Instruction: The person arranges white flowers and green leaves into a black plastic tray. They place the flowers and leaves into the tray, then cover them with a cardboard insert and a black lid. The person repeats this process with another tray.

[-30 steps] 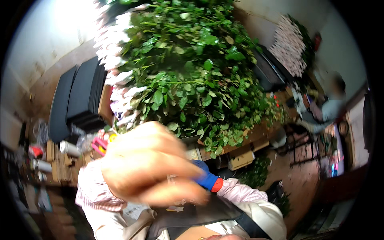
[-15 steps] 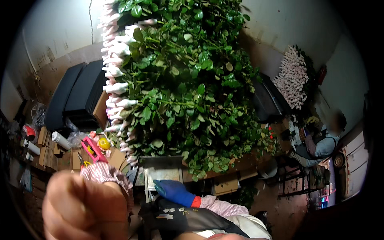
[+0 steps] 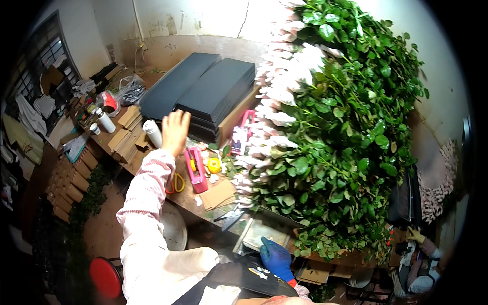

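Observation:
My bare left hand (image 3: 175,133) reaches out over the table, fingers stretched toward the near corner of a stack of dark sheets (image 3: 216,94). Whether the fingertips touch the stack I cannot tell. A white bottle (image 3: 152,133) stands just left of this hand. Below it on the table are a pink tape dispenser (image 3: 195,170) and scissors (image 3: 176,184) with orange-yellow handles. My right hand (image 3: 276,258), in a blue glove, lies beside a metal tray (image 3: 264,231) close to my body; it seems to hold nothing.
A tall pile of leafy rose bunches (image 3: 340,132), heads wrapped in white sleeves, rises on the right. Cardboard pieces (image 3: 218,194) and a yellow tape roll (image 3: 214,165) lie on the table. A red stool (image 3: 105,277) is at lower left. A co-worker (image 3: 422,264) sits at far right.
The view has turned left. My left hand has gone from close before me out to the dark stack. My right hand stays by the tray.

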`<state>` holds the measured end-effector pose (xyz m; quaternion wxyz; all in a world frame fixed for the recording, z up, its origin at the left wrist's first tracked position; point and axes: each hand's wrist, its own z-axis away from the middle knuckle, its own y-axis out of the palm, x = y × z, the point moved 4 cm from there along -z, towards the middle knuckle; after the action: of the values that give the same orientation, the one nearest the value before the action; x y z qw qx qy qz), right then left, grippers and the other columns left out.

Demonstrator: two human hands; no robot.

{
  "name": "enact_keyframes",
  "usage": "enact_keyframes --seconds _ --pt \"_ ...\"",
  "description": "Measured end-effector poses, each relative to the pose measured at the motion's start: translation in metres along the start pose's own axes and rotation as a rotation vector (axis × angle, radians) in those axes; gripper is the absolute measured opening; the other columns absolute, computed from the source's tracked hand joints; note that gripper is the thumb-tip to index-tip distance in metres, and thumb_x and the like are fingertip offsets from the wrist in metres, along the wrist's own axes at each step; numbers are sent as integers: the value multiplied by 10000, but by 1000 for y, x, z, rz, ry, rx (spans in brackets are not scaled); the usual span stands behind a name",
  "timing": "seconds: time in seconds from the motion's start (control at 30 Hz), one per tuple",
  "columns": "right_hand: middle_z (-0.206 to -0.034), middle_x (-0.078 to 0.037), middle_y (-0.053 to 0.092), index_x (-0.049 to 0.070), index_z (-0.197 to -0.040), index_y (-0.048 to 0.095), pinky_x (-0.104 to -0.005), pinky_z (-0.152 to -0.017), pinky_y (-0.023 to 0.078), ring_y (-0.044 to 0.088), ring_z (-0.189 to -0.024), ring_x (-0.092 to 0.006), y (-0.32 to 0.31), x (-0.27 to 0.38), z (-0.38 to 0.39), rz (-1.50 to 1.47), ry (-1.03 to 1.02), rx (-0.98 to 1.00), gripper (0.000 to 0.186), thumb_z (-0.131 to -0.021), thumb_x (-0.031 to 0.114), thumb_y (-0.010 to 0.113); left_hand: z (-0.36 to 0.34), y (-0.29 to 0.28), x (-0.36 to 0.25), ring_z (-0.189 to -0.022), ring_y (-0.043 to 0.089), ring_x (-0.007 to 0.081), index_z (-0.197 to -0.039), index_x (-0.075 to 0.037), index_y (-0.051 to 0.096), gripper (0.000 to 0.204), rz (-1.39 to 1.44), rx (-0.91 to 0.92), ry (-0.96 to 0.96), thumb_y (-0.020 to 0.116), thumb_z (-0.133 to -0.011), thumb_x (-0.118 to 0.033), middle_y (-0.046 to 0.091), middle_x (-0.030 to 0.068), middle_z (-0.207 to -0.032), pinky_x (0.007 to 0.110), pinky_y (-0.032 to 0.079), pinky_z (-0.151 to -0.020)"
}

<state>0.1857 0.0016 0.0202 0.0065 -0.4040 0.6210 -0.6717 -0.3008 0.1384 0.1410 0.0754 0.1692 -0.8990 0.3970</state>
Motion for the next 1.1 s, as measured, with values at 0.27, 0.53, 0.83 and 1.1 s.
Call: enact_keyframes --seconds 0.27,0.53,0.83,1.1 --pt "-1067 -125 736 140 -1210 701 -414 -808 565 711 -926 -303 3 -1 -5 79 19 -32 331 -928 299 632 20 91 113 -1330 418 328 -1503 -16 340 1152 -205 367 -409 934 -603 -420 448 145 -1424 518 395 -1067" --pt "-1052 -100 741 140 -1179 713 -408 -775 564 716 -916 -291 3 4 -5 101 40 -97 294 -924 274 648 14 150 130 -1144 526 287 -1361 -66 486 515 -297 312 -319 626 -884 -201 528 104 -1250 414 486 -874" --pt "-1034 -93 741 135 -1169 709 -413 -761 559 713 -898 -288 4 10 -5 106 105 -76 282 -928 267 647 -55 50 158 -959 596 315 -1021 -68 631 160 103 -129 -27 644 -864 -96 578 102 -978 420 525 -813" --pt "-1528 -249 418 2 -1546 301 -480 -1143 361 446 -1378 -422 -59 103 -100 -126 -70 -231 1012 -761 353 835 -34 -141 -54 -728 591 108 -1307 -34 407 537 1303 -139 -114 619 -828 85 538 55 -914 239 484 -601"
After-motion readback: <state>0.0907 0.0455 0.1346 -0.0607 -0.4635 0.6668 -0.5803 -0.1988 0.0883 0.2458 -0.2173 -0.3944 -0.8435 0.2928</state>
